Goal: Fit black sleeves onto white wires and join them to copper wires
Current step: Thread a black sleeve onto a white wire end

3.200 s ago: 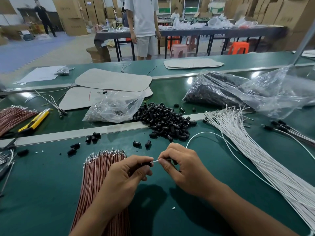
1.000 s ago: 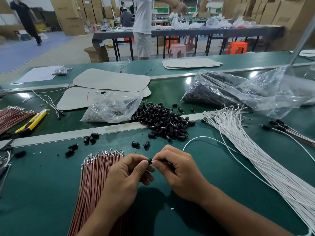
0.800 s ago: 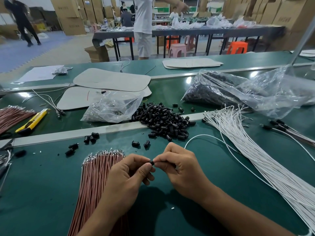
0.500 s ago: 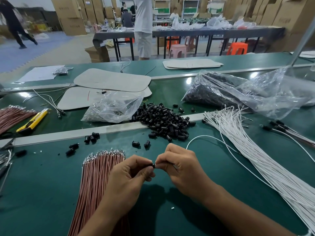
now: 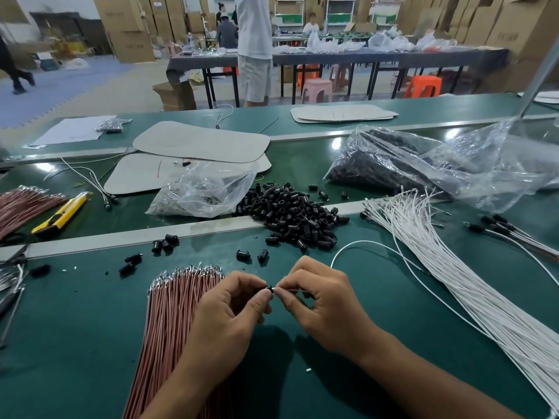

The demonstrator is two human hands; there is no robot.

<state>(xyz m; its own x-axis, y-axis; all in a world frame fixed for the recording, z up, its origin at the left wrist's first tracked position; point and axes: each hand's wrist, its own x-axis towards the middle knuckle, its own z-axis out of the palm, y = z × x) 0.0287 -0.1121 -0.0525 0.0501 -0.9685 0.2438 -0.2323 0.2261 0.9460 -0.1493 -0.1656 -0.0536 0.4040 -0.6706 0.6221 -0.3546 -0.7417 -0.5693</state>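
My left hand [image 5: 233, 309] pinches a small black sleeve [image 5: 268, 288] between thumb and forefinger. My right hand [image 5: 317, 303] pinches the end of a white wire [image 5: 363, 244], whose tip sits at the sleeve's mouth. That wire loops behind my right hand toward the white wire bundle [image 5: 453, 282] on the right. A copper wire bundle [image 5: 172, 313] lies under my left wrist, its metal ends pointing away. A heap of black sleeves [image 5: 290, 213] sits beyond my hands.
Loose sleeves [image 5: 165, 243] are scattered near the metal strip [image 5: 121, 237]. Clear bags [image 5: 205, 192], a big bag of black parts [image 5: 393, 167], a yellow knife [image 5: 60, 213], finished sleeved wires [image 5: 508, 231] and grey pads [image 5: 199, 143] lie farther back. A person stands at a far table.
The hands drew together around the sleeve and wire end, then shifted slightly; now a short bit of white wire shows between sleeve and right fingers.
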